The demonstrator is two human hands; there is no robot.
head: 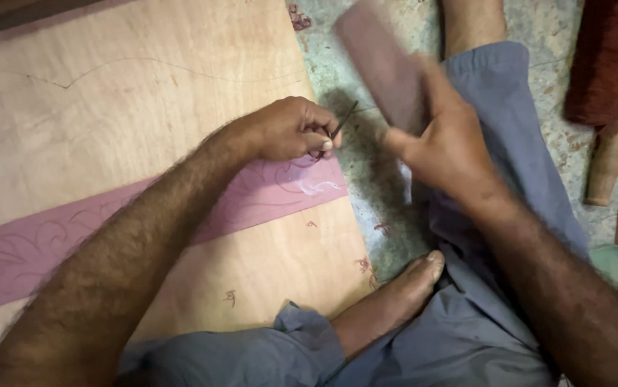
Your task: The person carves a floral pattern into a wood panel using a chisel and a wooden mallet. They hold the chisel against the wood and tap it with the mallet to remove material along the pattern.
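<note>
While right hand [446, 147] blurs a flat block [380, 61], left hand [291, 129] perhaps pinches a thin tool [345, 120].

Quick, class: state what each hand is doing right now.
Left hand: closed, pinching a thin dark tool.
Right hand: closed, gripping a flat brownish block.

plywood board [130, 115]: flat on speckled floor [366, 193] | bare foot [395, 297]: by board's lower right corner | wooden mallet [606, 154]: well right of board | blue-grey trousers [481, 322]: below board
</note>
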